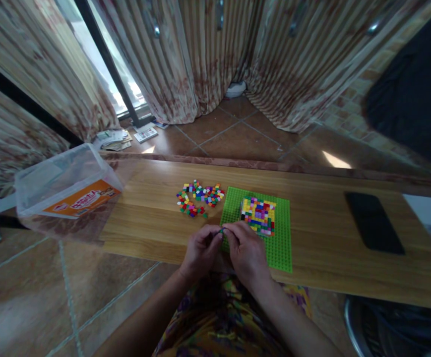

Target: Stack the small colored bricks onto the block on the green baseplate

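My left hand and my right hand meet over the near left corner of a green baseplate. Their thumbs and forefingers pinch a tiny dark green toy brick, mostly covered by the fingertips. Just beyond my right hand, a multicoloured block of stacked bricks stands on the baseplate, its near left corner partly hidden by that hand. To the left of the plate, small loose bricks in many colours lie scattered on the wood.
The wooden bench carries a clear plastic tub with an orange label at its left end. A black flat phone-like slab and white paper lie on the right. Striped curtains hang beyond the tiled floor.
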### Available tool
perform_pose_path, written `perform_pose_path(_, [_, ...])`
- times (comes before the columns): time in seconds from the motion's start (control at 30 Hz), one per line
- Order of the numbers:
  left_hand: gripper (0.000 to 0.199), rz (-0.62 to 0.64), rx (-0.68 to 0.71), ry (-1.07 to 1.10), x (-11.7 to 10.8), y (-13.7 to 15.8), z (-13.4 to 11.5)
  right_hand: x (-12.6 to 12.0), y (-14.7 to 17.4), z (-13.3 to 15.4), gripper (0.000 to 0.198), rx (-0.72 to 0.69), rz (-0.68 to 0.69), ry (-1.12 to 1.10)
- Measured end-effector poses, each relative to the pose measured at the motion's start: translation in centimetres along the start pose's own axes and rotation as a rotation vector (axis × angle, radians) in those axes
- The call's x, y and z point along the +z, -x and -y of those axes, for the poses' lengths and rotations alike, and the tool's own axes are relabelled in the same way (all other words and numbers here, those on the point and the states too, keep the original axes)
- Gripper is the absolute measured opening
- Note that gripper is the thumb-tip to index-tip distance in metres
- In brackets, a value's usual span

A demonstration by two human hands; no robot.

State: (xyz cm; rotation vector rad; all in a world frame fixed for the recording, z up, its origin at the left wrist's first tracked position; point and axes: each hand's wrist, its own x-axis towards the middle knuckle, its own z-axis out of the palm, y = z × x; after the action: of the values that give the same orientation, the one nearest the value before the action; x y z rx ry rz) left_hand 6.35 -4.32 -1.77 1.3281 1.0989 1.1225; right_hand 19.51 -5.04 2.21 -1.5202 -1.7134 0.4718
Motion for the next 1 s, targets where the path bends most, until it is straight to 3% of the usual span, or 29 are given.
perform_pose_path(0.23, [0.015, -0.057, -0.054, 0.023, 0.4, 0.0, -0.3, 1.2, 0.9, -0.4, 0.029, -0.099, -0.113, 0.151])
perform_pose_path(0.4, [0.015, -0.093, -0.059, 0.069, 0.6, 0.0, -0.4, -1.0, 0.3, 0.2, 0.024, -0.090, -0.186, 0.099])
perform_pose_path(0.53, [0.015, -0.081, -0.040, 0.046, 0.5, 0.0, -0.2, -4.2, -0.3, -0.7, 0.020, 0.011, -0.240, 0.041])
perform_pose_path(0.7, [0.013, -0.069, -0.027, -0.020, 0.3, 0.0, 0.0, -7.2, -0.8, -4.0, 0.024, 0.217, -0.289, 0.051])
perform_pose_path(0.83, [0.013, -0.066, -0.017, -0.055, 0.3, -0.1, 0.2, -7.8, -1.5, -5.8, 0.027, 0.329, -0.272, 0.014])
perform_pose_path(1.0, [0.011, -0.071, 0.010, -0.106, 0.2, -0.1, 0.4, -7.3, -2.6, -6.6, 0.030, 0.347, -0.250, -0.016])
